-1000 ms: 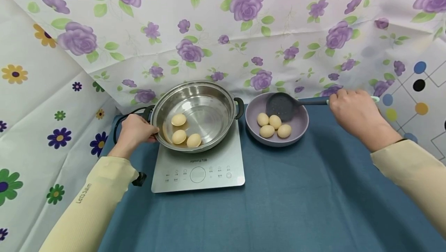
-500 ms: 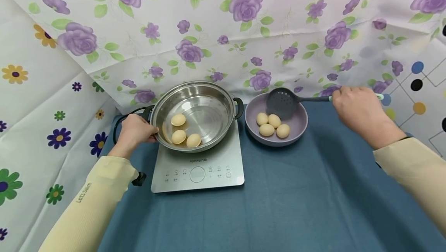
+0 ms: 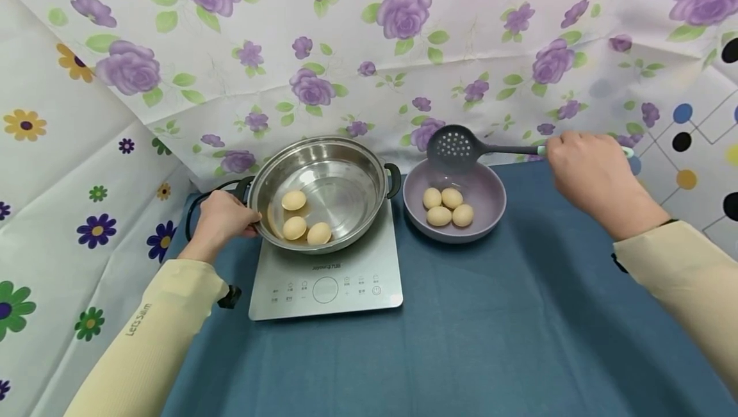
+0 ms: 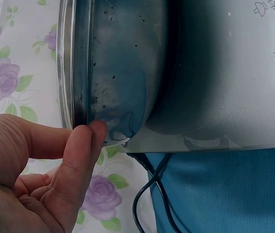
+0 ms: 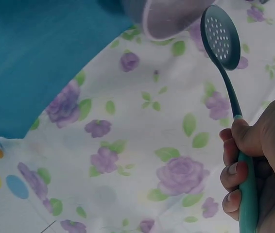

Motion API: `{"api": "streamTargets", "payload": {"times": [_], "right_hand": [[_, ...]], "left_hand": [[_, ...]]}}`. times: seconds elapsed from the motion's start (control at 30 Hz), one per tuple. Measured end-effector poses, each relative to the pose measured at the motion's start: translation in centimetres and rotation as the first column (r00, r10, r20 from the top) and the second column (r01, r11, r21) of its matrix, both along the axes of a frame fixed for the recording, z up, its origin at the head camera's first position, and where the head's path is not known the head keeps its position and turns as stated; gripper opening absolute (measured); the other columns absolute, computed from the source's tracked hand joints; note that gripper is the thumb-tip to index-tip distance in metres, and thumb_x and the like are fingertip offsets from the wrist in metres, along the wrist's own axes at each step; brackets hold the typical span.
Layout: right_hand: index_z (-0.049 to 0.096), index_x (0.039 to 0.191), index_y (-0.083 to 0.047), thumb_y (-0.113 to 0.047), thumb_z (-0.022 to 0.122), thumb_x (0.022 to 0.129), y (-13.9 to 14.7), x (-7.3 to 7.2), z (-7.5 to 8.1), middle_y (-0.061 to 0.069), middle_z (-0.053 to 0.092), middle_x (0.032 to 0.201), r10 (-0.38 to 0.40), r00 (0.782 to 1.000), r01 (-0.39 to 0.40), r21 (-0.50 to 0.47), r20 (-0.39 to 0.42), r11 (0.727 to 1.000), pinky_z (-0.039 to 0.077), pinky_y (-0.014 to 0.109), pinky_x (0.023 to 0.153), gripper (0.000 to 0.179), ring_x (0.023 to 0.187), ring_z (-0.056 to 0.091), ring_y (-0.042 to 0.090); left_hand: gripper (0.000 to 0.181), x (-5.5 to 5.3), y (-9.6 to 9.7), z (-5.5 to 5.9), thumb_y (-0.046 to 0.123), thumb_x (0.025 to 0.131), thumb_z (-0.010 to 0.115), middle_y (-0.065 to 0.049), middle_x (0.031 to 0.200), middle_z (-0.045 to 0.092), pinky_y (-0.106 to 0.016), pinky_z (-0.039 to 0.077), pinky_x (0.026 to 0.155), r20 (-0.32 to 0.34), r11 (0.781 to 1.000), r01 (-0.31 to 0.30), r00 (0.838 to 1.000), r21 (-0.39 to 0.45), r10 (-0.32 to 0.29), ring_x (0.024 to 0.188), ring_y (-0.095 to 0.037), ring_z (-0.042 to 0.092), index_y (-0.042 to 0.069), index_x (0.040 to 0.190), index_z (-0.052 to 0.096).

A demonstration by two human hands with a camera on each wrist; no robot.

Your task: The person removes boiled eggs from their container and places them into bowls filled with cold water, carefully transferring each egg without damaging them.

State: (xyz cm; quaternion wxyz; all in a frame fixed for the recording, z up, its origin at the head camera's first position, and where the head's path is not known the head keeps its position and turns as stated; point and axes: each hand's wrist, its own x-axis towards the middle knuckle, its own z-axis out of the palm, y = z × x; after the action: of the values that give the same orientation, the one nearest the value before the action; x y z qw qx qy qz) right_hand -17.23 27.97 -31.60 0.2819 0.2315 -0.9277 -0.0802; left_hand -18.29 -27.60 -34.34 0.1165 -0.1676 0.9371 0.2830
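Note:
My right hand [image 3: 588, 177] grips the pale green handle of a dark grey slotted skimmer [image 3: 455, 147]. Its perforated head is raised at the back of a purple bowl [image 3: 489, 202], and nothing lies on it. Several light-brown eggs [image 3: 452, 198] sit together in that bowl. To the left, a stainless steel pot [image 3: 352, 196] with black side handles holds shallow water and three eggs [image 3: 294, 228]. My left hand [image 3: 225, 215] pinches the pot's left rim; in the left wrist view the fingertips [image 4: 97, 130] meet the pot's side [image 4: 120, 92].
Under the pot lies a silver induction cooker [image 3: 325, 298] with a touch panel. A black cord [image 4: 153, 182] runs out beside it. Blue cloth [image 3: 473, 340] covers the table, and flowered sheets [image 3: 369, 32] hang behind and at the sides.
The skimmer has risen out of the bowl, up and slightly left, leaving the eggs there. My right hand has lifted a little with it. The left hand stays at the pot.

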Motion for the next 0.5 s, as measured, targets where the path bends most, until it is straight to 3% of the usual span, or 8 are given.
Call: {"api": "streamTargets", "payload": {"times": [0.2,0.37,0.5], "right_hand": [[0.039,0.06,-0.003,0.01,0.051,0.074,-1.5,0.1,1.1,0.01,0.034,0.052,0.0,1.0,-0.001,-0.059,-0.012,0.998,0.019,0.03,0.037,0.022,0.039,0.028,0.019],[0.051,0.068,0.004,0.004,0.061,0.079,-3.4,0.0,2.1,0.017,0.047,0.058,-0.004,1.0,0.002,-0.106,-0.014,0.994,0.03,0.036,0.034,0.015,0.04,0.039,0.024],[0.053,0.069,0.005,-0.001,0.063,0.082,-5.3,0.1,2.6,0.017,0.047,0.057,0.0,0.999,-0.005,-0.108,-0.044,0.994,0.034,0.039,0.034,0.017,0.041,0.042,0.027]], "left_hand": [[0.024,0.0,-0.1,-0.1,0.022,0.082,0.064,-0.006,0.063,0.07,-0.046,0.053,0.084,-0.005,1.0,0.0,1.0,0.003,0.0,0.06,-0.016,0.07,-0.001,0.086,0.071],[0.024,0.0,-0.1,-0.1,0.022,0.082,0.064,-0.006,0.063,0.07,-0.046,0.053,0.083,-0.01,1.0,0.01,1.0,0.008,-0.01,0.06,-0.016,0.07,-0.001,0.085,0.071],[0.024,0.0,-0.1,-0.1,0.023,0.083,0.064,-0.006,0.063,0.07,-0.046,0.053,0.083,-0.002,1.0,0.006,1.0,0.005,-0.006,0.06,-0.016,0.07,0.0,0.085,0.07]]}}
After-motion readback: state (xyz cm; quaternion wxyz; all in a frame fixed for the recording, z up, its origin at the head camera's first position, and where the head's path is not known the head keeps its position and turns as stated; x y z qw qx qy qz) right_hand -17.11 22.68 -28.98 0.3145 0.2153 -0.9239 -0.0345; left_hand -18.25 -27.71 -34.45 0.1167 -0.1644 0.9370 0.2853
